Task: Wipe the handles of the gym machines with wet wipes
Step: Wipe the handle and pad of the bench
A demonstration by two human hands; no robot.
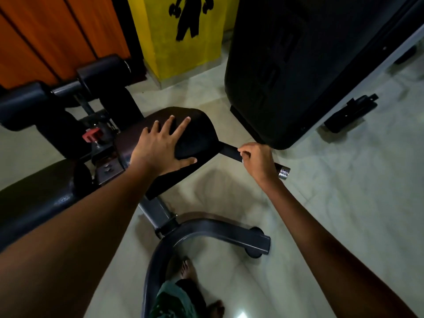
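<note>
A black handle bar point(230, 151) with a chrome end cap point(284, 173) sticks out to the right from under the dark padded seat point(197, 138) of a gym bench. My right hand point(258, 162) grips this handle around its middle, fingers curled over it. No wet wipe shows; anything inside the fist is hidden. My left hand point(161, 145) lies flat on the seat pad with fingers spread.
Black foam rollers point(101, 70) and a red adjustment knob point(91, 134) sit at the left. The bench's curved grey base point(206, 230) spreads over the tiled floor by my bare feet point(188, 269). A large black machine housing point(298, 65) stands just behind the handle. Orange and yellow walls lie beyond.
</note>
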